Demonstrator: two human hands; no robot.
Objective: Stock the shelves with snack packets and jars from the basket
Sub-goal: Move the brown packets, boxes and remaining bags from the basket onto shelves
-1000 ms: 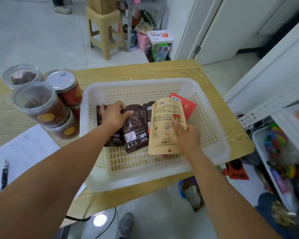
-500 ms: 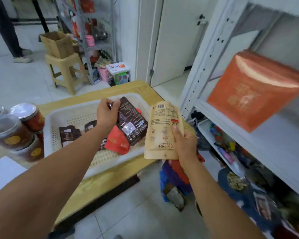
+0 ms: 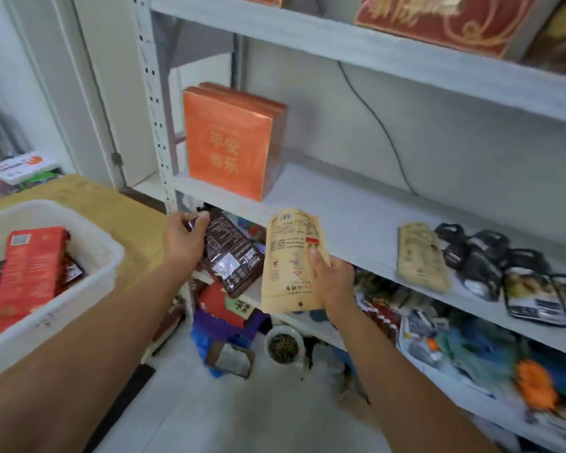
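Packets are being held in both hands just in front of the white shelf (image 3: 340, 214). The left hand (image 3: 185, 238) is pinching a dark brown packet (image 3: 231, 256) by its far corner, fingers (image 3: 202, 220) curled on it. Its long axis is slanting from far left to near right, and its white label is too small to read. The right hand (image 3: 335, 282) is gripping a tan packet (image 3: 290, 259) at its near right edge, thumb on the face. This packet is standing upright with print inverted, barcode uppermost. An orange box (image 3: 229, 142) on the shelf is showing 平安喜乐. The basket (image 3: 92, 246) is sitting on the tabletop (image 3: 134, 220) at left.
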